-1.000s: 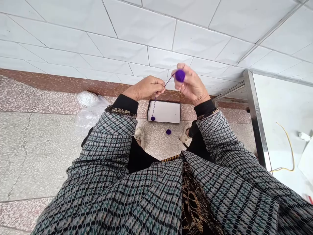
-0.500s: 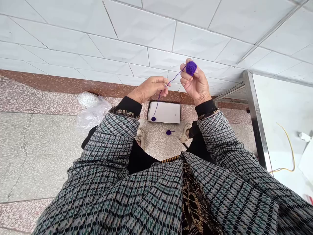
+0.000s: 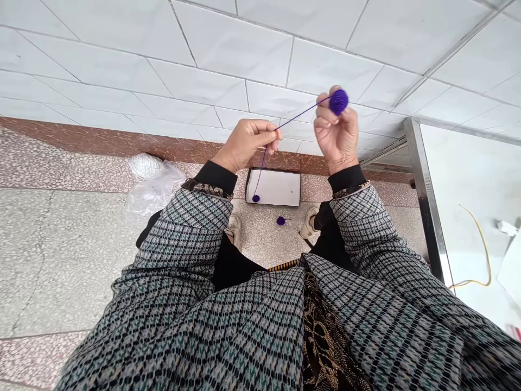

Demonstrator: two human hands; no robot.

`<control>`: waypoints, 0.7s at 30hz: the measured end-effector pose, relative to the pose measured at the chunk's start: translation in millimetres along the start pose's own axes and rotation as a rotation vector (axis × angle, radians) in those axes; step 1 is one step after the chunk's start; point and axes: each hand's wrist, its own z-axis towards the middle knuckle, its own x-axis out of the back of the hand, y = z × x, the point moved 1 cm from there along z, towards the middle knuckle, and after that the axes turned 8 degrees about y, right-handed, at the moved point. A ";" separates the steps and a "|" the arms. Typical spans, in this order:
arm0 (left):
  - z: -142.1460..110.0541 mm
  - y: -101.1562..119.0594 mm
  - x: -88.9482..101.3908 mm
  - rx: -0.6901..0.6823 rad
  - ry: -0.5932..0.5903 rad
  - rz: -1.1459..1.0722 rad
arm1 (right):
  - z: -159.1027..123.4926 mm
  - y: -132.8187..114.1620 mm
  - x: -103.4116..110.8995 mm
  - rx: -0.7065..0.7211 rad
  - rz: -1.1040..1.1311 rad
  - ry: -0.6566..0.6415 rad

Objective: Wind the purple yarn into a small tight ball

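A purple ball of yarn (image 3: 338,102) sits in the fingers of my right hand (image 3: 336,133), which is closed on it. From that ball a taut purple strand (image 3: 299,114) runs to my left hand (image 3: 253,142), whose thumb and fingertips pinch it. Below the pinch the strand drops to a smaller purple yarn ball (image 3: 256,198) at the near left corner of a shallow white box (image 3: 277,187) with dark edges. Another small purple yarn ball (image 3: 280,220), with a short loose end, lies on the floor between my shoes.
A white ball of yarn (image 3: 145,165) and a clear plastic bag (image 3: 154,190) lie on the floor at left. White wall tiles (image 3: 228,43) rise in front. On the right stands a white table (image 3: 468,179) with a metal edge and a yellow cord (image 3: 483,244).
My right hand has moved right and slightly up with the yarn ball, away from my left hand. The strand between them is longer and straighter, and the left fingers pinch more closely.
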 end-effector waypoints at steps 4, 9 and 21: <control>-1.1 4.1 16.4 0.173 -0.335 0.070 | 14.3 -3.2 31.8 0.193 0.752 -0.053; 6.7 4.7 28.6 0.317 0.040 0.964 | 10.0 -4.0 23.6 0.241 0.690 0.164; 1.2 -5.8 -20.7 0.081 -0.019 -0.051 | -15.9 8.1 -34.9 -0.220 -0.247 -0.001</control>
